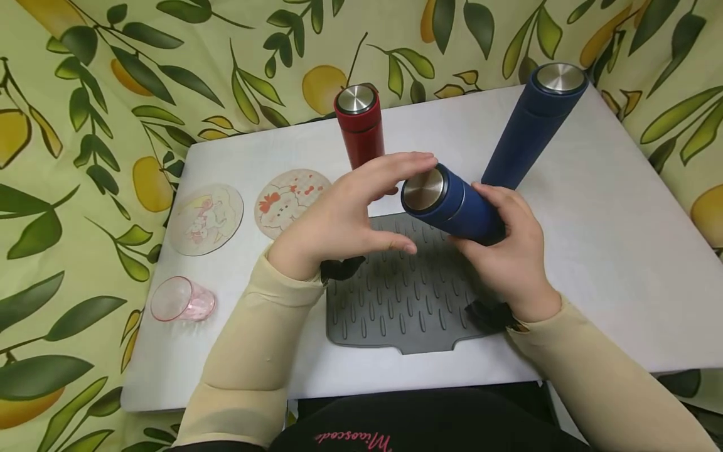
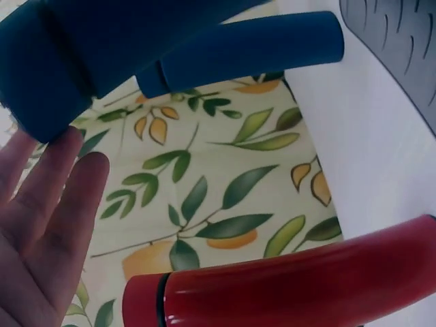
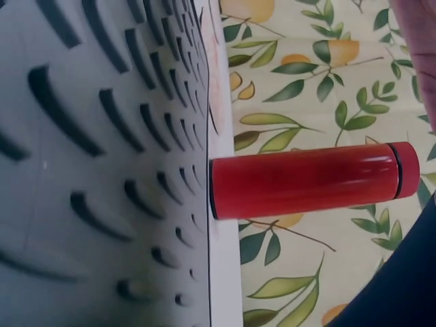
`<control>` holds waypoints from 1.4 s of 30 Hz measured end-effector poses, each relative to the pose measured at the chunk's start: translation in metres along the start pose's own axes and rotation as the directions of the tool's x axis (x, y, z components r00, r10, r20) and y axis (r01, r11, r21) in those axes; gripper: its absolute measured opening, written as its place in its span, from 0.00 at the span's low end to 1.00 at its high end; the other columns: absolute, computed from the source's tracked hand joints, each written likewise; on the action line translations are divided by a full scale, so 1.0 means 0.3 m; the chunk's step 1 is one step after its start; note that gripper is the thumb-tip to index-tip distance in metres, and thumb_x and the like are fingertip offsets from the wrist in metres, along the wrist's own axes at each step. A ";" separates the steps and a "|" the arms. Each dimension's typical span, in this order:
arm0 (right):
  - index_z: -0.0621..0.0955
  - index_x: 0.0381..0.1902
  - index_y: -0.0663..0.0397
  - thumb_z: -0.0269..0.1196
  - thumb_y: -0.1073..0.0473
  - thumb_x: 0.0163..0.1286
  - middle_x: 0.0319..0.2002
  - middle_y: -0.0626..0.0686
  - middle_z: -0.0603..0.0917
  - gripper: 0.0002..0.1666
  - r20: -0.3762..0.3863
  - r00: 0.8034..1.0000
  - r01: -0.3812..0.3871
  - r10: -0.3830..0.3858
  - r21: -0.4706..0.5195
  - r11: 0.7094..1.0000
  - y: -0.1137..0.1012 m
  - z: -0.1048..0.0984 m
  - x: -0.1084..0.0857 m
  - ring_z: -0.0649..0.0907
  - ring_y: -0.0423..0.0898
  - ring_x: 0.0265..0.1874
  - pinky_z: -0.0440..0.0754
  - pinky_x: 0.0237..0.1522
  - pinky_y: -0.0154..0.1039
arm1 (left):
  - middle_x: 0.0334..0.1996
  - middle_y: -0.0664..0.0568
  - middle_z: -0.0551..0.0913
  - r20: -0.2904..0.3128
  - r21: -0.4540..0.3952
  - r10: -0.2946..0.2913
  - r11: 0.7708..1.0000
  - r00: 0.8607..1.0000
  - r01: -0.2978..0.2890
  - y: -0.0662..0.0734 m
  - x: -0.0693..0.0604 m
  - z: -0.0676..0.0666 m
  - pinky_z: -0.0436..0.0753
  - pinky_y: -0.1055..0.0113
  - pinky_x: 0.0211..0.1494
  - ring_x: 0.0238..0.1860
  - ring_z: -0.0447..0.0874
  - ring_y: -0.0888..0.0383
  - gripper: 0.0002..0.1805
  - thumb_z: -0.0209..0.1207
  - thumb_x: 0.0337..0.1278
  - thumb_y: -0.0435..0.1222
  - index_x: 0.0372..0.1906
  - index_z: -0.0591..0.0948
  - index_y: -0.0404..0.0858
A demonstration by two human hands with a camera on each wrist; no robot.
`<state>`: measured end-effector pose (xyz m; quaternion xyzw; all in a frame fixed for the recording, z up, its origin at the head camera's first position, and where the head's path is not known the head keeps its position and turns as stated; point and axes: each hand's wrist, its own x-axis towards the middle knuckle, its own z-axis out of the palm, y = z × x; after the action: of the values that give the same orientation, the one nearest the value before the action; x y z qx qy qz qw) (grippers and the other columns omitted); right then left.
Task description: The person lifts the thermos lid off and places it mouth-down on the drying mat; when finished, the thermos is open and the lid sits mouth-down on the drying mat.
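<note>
We judge the step in hand to be handling the blue flask (image 1: pixel 463 204), which sits tilted above the mat (image 1: pixel 390 301), its cap (image 1: pixel 425 189) turned toward the left hand (image 1: pixel 353 216). The right hand (image 1: pixel 508 245) grips it round the lower body, thumb on the near side; the left hand lies spread, fingers straight, thumb well apart, its fingertips at the cap's rim, seeming to touch it without grasping. As we read it, the next move calls for a firm right grip and for the left fingers and thumb to close evenly on that cap, since a smooth round wall could slip or turn if taken off centre. The flask is a plain cylinder in what looks like matt paint, with a thin seam below the cap and a brushed metal disc on top. The tall flask (image 1: pixel 533 122) beyond repeats that shape at greater length, while the red flask (image 1: pixel 364 135) shows a glossier skin and a dark ring below its cap. The mat looks rubbery, grey and studded with raised drop-shaped ribs. To the left we see two flat, round, printed coasters (image 1: pixel 206 220) and a clear pink cup (image 1: pixel 183 300), all on a smooth white table (image 1: pixel 621 270).
</note>
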<state>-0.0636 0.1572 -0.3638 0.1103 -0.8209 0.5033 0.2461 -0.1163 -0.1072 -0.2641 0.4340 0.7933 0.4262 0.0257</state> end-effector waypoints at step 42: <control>0.84 0.72 0.51 0.89 0.76 0.41 0.62 0.56 0.88 0.56 0.301 0.951 -0.109 0.075 0.096 0.989 -0.058 0.033 0.028 0.80 0.34 0.60 0.74 0.66 0.28 | 0.67 0.44 0.87 -0.115 0.157 0.049 0.987 0.992 -0.031 0.039 -0.058 -0.030 0.81 0.62 0.69 0.63 0.85 0.55 0.40 0.84 0.55 0.43 0.71 0.83 0.32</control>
<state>-0.0662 0.1408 -0.3497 0.1598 -0.8234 0.5371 0.0899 -0.1015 -0.1224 -0.2560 0.4245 0.8152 0.3889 -0.0639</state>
